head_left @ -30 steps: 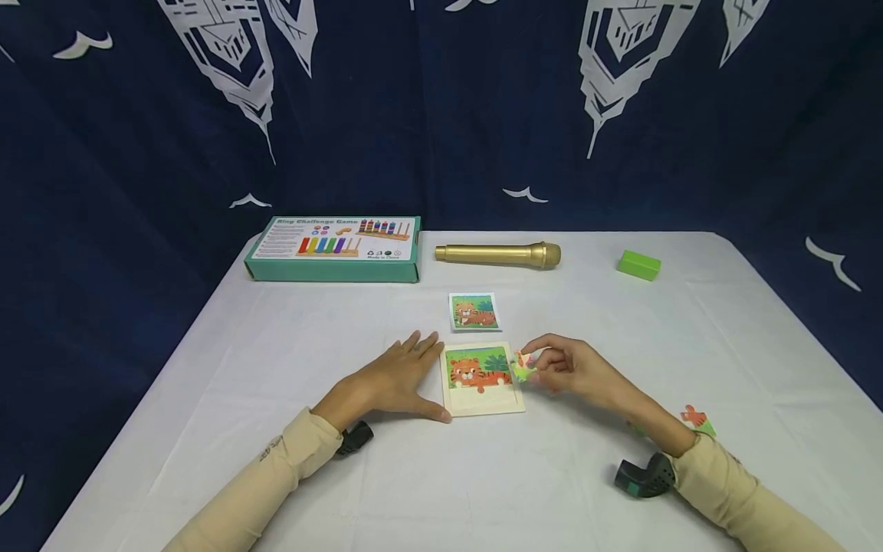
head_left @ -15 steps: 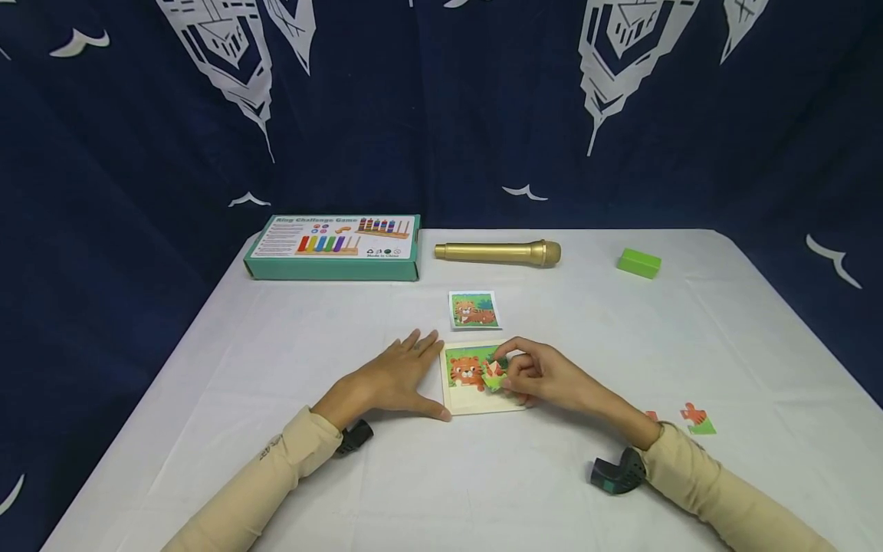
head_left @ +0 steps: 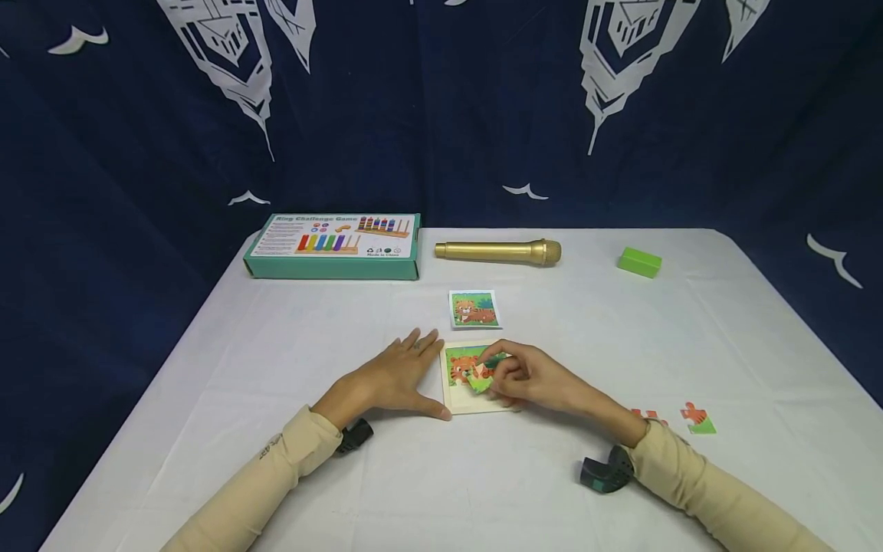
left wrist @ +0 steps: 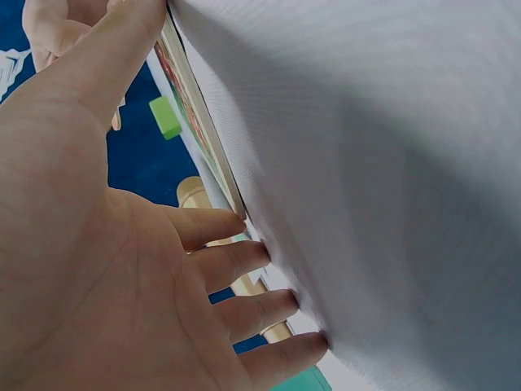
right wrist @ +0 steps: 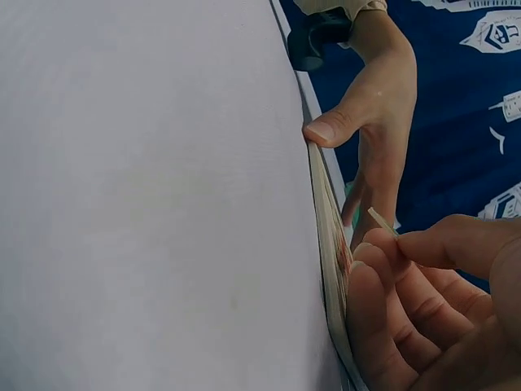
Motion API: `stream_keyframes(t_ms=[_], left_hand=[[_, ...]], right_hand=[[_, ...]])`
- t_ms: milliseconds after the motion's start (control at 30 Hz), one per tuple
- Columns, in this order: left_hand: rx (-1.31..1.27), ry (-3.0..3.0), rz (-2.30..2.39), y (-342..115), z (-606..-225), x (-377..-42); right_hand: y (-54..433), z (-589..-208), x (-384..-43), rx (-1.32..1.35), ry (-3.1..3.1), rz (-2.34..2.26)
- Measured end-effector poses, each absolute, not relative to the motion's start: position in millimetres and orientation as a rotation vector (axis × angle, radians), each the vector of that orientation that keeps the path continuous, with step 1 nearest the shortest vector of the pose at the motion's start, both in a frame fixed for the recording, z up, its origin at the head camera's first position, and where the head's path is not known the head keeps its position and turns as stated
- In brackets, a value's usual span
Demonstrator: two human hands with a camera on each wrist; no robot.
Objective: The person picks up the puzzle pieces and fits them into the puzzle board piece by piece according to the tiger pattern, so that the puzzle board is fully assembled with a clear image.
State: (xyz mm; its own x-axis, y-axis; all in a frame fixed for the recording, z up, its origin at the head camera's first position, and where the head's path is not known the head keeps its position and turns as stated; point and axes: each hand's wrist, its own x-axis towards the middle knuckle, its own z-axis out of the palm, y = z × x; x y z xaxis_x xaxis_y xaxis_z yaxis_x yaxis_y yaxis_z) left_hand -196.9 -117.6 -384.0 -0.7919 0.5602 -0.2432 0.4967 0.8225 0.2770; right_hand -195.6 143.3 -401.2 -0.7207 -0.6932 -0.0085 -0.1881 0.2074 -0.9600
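A wooden puzzle tray [head_left: 458,400] lies in the middle of the table, its upper part filled with a tiger picture and its lower part bare wood. My left hand [head_left: 396,383] rests beside it with fingers spread, thumb and index finger at the tray's left corners. Over the tray, my right hand [head_left: 531,376] pinches a puzzle piece [head_left: 479,378] in green and orange between thumb and fingers. The right wrist view shows that puzzle piece [right wrist: 381,220] edge-on, thin and tilted, above the tray's edge [right wrist: 326,236]. The right hand covers the tray's right side.
Loose puzzle pieces [head_left: 699,418] lie to the right, some partly behind the right forearm. Behind the tray is a small tiger picture card [head_left: 474,310]. Farther back are a green game box [head_left: 331,268], a gold microphone [head_left: 497,252] and a green block [head_left: 639,262].
My right hand has moved left with the puzzle piece, from the tray's right edge to over the tiger picture. The left hand has stayed in place.
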Motion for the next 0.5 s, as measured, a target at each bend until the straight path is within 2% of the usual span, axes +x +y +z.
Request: stream_keyframes(t_ms=[500], left_hand=[[0.801,2.693,0.296,-117.7,-381.9,-195.2]], right_hand=[[131.8,-402.4,-192.9,-0.799,2.069,-1.481]])
